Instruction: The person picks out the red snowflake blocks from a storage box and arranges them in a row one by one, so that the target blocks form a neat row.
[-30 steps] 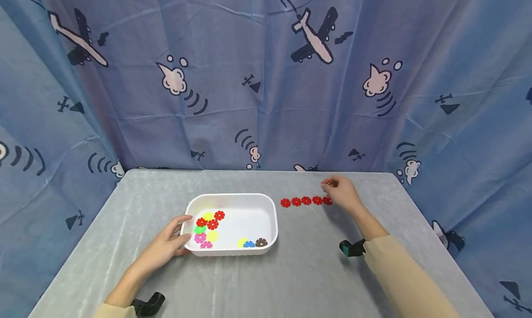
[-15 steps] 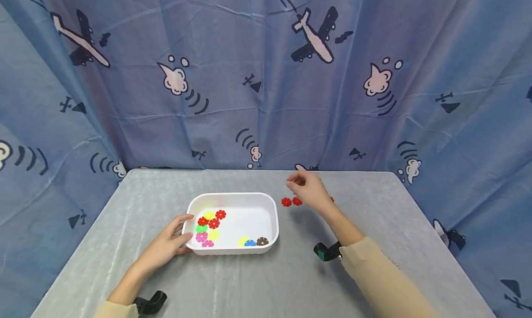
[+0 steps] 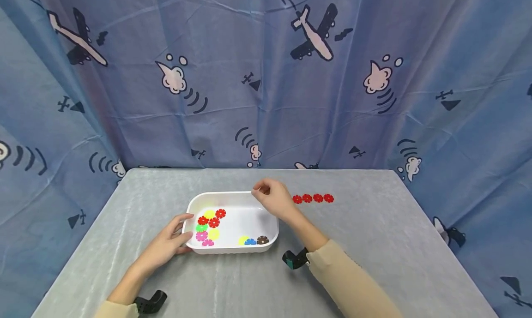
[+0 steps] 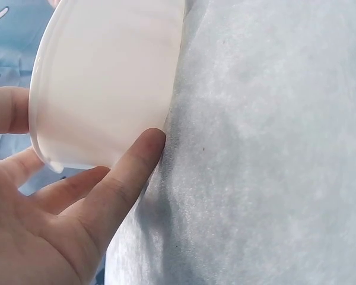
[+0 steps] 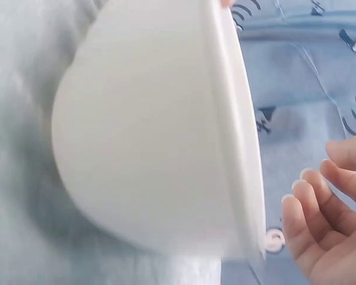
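My left hand grips the left end of a white plastic tray, fingers and thumb spread over its rim and side wall. Inside the tray lie several flower-shaped plastic discs: red, yellow, green and pink ones at the left, and a blue and a brown one near the front right. Over the tray's far right corner hovers my right hand. Its fingers are loosely bent, thumb apart from the index finger in the right wrist view, nothing visible between them. Several red discs form a row right of it.
A grey cloth-covered table carries everything. Behind it hangs a blue curtain printed with aeroplanes. Black wrist camera mounts stick out from both wrists.
My right hand has travelled left from above the right end of the red row to the tray's far right corner. The left hand and the tray have stayed put.
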### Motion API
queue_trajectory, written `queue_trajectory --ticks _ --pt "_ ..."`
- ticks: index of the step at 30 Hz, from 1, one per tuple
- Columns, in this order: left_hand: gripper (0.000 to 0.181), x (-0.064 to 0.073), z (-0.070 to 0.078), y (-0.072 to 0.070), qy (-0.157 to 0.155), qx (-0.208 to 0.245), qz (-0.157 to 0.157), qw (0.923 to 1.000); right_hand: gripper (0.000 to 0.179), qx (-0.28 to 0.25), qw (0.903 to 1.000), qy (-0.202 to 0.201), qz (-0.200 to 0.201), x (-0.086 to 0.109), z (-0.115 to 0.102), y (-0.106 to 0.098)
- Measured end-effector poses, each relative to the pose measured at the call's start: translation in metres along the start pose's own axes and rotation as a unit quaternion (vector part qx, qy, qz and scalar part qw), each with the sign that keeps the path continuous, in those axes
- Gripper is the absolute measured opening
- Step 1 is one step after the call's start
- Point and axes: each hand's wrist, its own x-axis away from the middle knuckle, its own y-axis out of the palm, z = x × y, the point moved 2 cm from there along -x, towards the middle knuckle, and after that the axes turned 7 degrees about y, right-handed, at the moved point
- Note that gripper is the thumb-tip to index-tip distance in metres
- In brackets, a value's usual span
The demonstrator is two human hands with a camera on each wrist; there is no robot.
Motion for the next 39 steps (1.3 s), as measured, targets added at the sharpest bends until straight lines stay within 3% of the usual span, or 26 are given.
queue_trajectory --ticks 8,19,25,33,39 --pt "0.053 -0.002 -0.001 0.001 0.003 0.009 -0.002 1.0 0.013 0.019 0.9987 0.0 -0.047 -0.004 -0.011 0.036" --pt "0.052 -0.003 -0.003 0.0 0.002 0.002 0.006 1.0 0.02 0.086 0.9917 0.007 -0.096 -0.016 -0.012 0.084" --pt "0.052 -0.002 -0.002 0.001 0.006 0.01 0.002 0.9999 0.02 0.123 0.9856 0.006 -0.116 -0.02 -0.01 0.098" --pt "0.052 0.0 0.0 0.0 0.008 0.014 0.001 0.9999 0.028 0.16 0.9741 0.038 -0.155 -0.02 -0.01 0.107" --pt "0.052 0.0 -0.001 -0.001 0.004 0.009 0.003 0.9999 0.031 0.193 0.9675 0.029 -0.161 -0.018 -0.01 0.112"
